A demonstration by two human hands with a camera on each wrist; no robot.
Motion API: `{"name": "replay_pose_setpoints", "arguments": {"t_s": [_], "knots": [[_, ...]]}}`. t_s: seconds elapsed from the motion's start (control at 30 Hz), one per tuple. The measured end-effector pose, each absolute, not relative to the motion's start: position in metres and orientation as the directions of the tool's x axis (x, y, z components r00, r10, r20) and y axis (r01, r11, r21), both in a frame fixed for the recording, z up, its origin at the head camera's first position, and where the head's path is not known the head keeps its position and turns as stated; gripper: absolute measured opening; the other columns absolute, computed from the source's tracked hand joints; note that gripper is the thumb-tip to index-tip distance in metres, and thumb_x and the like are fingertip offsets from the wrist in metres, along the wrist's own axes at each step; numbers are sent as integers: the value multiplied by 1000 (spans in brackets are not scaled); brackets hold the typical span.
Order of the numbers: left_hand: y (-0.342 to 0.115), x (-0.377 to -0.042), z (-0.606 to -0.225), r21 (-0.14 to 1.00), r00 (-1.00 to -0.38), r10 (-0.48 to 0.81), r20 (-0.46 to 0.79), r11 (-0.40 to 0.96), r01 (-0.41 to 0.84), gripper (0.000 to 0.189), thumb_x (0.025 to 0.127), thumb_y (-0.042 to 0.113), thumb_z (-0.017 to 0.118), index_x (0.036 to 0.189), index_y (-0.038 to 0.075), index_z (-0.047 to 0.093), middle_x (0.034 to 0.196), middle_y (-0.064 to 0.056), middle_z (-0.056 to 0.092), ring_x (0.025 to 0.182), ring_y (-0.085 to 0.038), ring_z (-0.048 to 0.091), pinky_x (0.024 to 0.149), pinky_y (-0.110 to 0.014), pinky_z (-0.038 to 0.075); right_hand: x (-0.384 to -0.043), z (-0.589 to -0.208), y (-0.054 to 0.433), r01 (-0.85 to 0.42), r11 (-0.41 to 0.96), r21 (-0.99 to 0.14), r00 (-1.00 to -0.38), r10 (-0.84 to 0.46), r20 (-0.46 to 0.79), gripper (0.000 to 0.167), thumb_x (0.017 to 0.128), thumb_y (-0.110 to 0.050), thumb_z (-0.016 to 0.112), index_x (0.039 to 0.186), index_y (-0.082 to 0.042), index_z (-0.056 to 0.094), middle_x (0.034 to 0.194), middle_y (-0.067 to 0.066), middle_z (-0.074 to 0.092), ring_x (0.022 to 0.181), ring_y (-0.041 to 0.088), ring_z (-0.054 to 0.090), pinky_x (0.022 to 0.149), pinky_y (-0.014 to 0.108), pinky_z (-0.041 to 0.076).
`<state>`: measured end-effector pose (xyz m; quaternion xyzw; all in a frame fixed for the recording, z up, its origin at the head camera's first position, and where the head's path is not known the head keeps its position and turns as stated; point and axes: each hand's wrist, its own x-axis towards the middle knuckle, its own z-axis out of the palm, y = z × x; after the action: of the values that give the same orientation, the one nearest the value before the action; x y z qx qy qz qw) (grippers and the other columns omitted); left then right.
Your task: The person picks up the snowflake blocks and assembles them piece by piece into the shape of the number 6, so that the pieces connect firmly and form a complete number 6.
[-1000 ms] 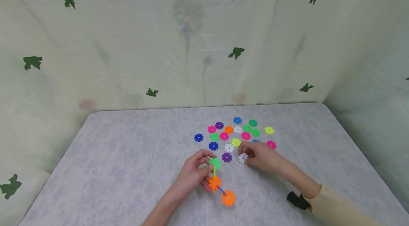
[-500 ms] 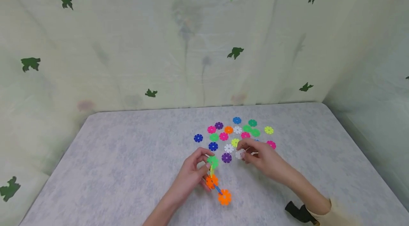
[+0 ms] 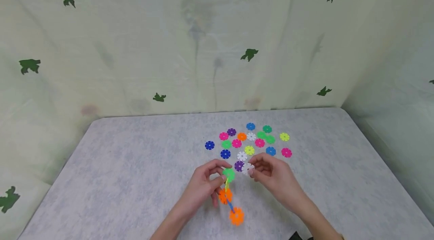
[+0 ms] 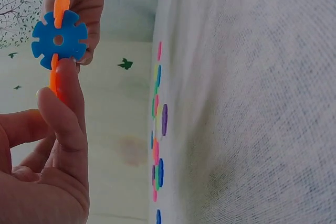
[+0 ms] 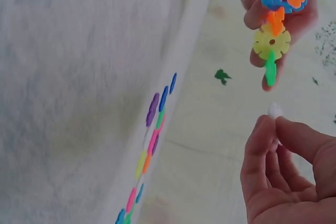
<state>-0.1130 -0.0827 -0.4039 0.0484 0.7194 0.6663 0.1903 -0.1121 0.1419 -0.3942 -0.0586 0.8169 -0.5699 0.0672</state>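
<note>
My left hand (image 3: pixel 205 181) grips a chain of slotted, flower-shaped plastic discs joined edge to edge. From the top they run green disc (image 3: pixel 229 174), yellow disc (image 5: pixel 282 43), orange disc (image 3: pixel 225 196), blue disc (image 4: pixel 72 39) and a second orange disc (image 3: pixel 236 216) hanging lowest. Thumb and fingers hold near the green and upper orange discs. To the right, my right hand (image 3: pixel 276 176) pinches a white disc (image 3: pixel 248 169) between thumb and forefinger. A small gap separates it from the green disc, and it overlaps a purple disc (image 3: pixel 238 165) in the head view.
Several loose discs lie flat beyond the hands on the grey cloth-covered table (image 3: pixel 135 172), among them a dark blue disc (image 3: pixel 210 145), a yellow disc (image 3: pixel 284 136) and a pink disc (image 3: pixel 286 152). A pale curtain (image 3: pixel 142 44) hangs behind the table.
My right hand has moved left with the white disc, closer to the chain, uncovering a blue disc on the table. My left hand keeps its hold on the chain, nearly still.
</note>
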Motion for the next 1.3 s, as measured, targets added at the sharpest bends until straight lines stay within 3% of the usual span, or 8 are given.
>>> {"name": "replay_pose_setpoints", "arguments": {"t_s": [0.2, 0.37, 0.6, 0.87, 0.97, 1.3], "knots": [[-82, -112, -404, 976, -917, 336, -215, 114, -187, 27, 94, 4, 57, 120, 4, 62, 93, -10, 59, 47, -16, 45, 38, -23, 42, -107, -395, 133, -29, 353, -935, -994, -109, -10, 17, 86, -7, 75, 101, -14, 71, 93, 0, 67, 85, 17, 64, 74, 25, 56], [-83, -111, -406, 979, -912, 356, -206, 87, -187, 24, 94, 4, 59, 117, 6, 64, 93, -10, 59, 39, -15, 40, 37, -23, 40, -107, -399, 130, -75, 335, -939, -988, -155, 24, 16, 88, -7, 73, 100, -16, 71, 93, -3, 67, 85, 18, 63, 76, 26, 56], [-82, -112, -407, 985, -911, 375, -173, 86, -152, 21, 95, 4, 60, 113, 10, 68, 93, -10, 61, 49, -14, 43, 42, -21, 41, -107, -404, 128, -125, 313, -941, -973, -226, 54, 16, 89, -10, 71, 98, -23, 70, 95, -6, 68, 85, 17, 64, 79, 27, 56], [-80, -109, -409, 984, -899, 401, -179, 83, -159, 18, 94, 1, 61, 110, 5, 68, 86, -9, 63, 56, -14, 46, 54, -19, 44, -103, -408, 128, -176, 368, -913, -959, -274, 74, 15, 88, -9, 72, 95, -23, 72, 91, -8, 68, 85, 15, 64, 80, 25, 55], [-80, -109, -411, 986, -895, 414, -166, 62, -154, 17, 94, -1, 61, 109, 2, 67, 83, -8, 63, 56, -13, 46, 53, -19, 44, -102, -408, 128, -168, 365, -916, -958, -281, 63, 14, 87, -11, 72, 95, -22, 73, 91, -8, 68, 84, 14, 64, 80, 24, 54], [-75, -110, -414, 980, -906, 375, -197, 49, -193, 21, 94, 6, 63, 113, 6, 70, 82, -6, 58, 54, -14, 51, 46, -24, 46, -109, -413, 130, -29, 256, -966, -968, -250, -38, 11, 89, -17, 74, 99, -11, 73, 95, 2, 70, 86, 24, 67, 76, 27, 56]]}}
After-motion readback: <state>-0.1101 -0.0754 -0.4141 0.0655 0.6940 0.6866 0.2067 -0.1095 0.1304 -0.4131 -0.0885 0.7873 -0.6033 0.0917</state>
